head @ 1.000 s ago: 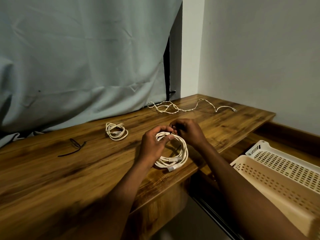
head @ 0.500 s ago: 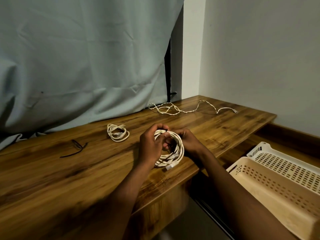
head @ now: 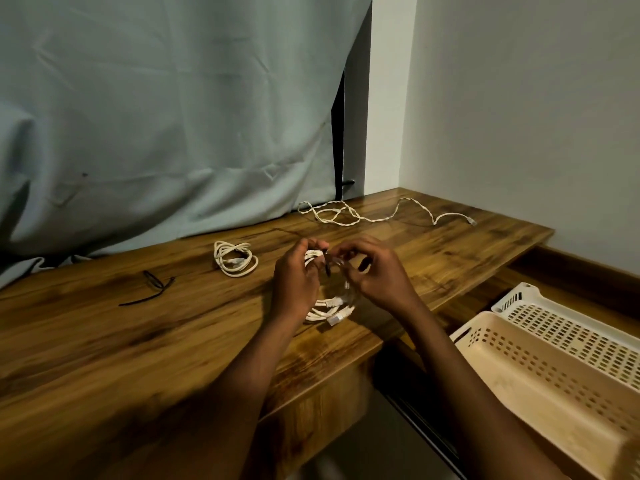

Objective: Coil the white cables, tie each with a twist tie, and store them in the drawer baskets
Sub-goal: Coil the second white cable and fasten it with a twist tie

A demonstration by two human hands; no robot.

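Both hands' curled fingers [head: 313, 244] pinch the coiled white cable [head: 327, 311]

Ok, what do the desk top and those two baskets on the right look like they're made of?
Desk top: wood or wood-look laminate, going by the brown grain streaks and a soft sheen; which one, I can't tell. Cream basket and white basket: moulded plastic by the look, smooth and matte, with regular rows of slots in their walls and floors.

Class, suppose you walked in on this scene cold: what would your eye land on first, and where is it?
First, the two hands, left hand and right hand, meeting mid-desk around a white cable coil, with a dark twist tie between the fingers. Next, the uncoiled cable at the far edge, and the cream baskets lower right.
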